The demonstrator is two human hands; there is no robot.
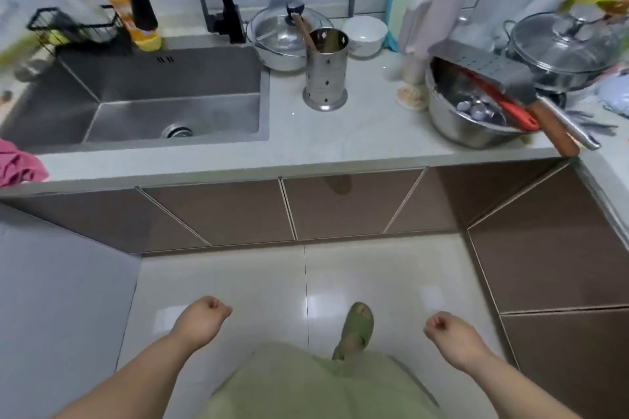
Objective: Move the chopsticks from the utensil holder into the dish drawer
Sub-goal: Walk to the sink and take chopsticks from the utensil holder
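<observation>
Both hands hang low over the floor tiles, well short of the counter: the left hand (204,315) and the right hand (446,326) are each curled into a loose fist with nothing in them. The chopsticks (304,33) stand in the perforated steel utensil holder (325,70), on the counter (357,133) just right of the sink (143,95), with brown ends poking out and leaning to the far left. How many there are cannot be told. No drawer is open; the brown cabinet fronts (340,204) below the counter are all shut, and which of them is the dish drawer cannot be told.

The step in hand looks like the approach. A sensible way is to step closer, reach one hand to the holder, and gather the chopsticks together near their tops. Lifting straight up should keep the light holder from tipping toward the lidded pot (286,41) just behind it. The other hand stays free for the drawer.
</observation>
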